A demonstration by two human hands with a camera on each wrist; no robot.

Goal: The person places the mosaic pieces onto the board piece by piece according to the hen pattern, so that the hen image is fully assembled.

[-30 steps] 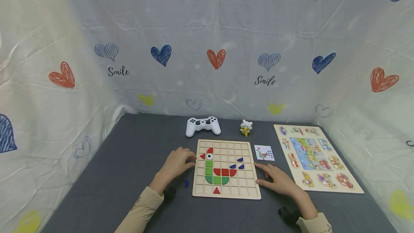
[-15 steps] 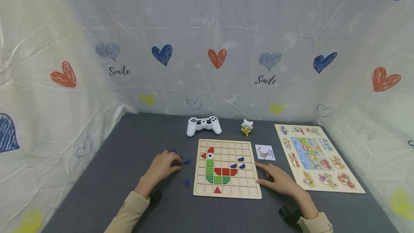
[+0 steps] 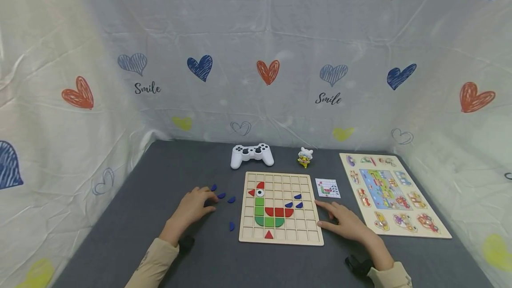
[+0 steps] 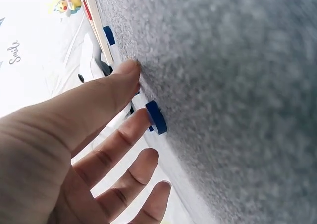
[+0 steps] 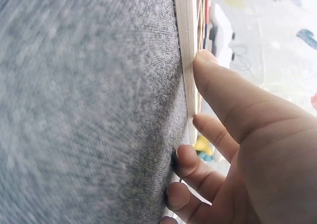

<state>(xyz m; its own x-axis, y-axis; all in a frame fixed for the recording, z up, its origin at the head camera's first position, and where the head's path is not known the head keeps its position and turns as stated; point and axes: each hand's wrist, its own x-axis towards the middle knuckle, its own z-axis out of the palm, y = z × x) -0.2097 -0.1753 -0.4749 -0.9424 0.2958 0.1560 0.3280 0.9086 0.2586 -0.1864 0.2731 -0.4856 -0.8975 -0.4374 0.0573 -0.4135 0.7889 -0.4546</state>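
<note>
Near the blue half-round pieces point(image 3: 231, 200) left of the grid board, my left hand point(image 3: 192, 208) hovers low over the table with fingers spread. In the left wrist view its index fingertip is right at one blue piece point(image 4: 156, 117), while the thumb stays apart from it. My right hand point(image 3: 344, 221) rests at the right edge of the wooden grid board point(image 3: 306, 237), thumb and index fingertip against the rim point(image 5: 185, 60). Red, green and blue pieces on the board form a bird-like figure, with a red triangle point(image 3: 269, 234) below it.
A pattern card point(image 3: 328, 188) lies right of the board. Farther right is a wooden picture puzzle point(image 3: 400, 230). Behind the board are a white game controller point(image 3: 252, 154) and a small yellow-and-white figurine point(image 3: 305, 158). A heart-printed curtain surrounds the table.
My left hand has moved left, away from the board's left edge, uncovering several blue pieces on the table. The right hand stays at the board's edge.
</note>
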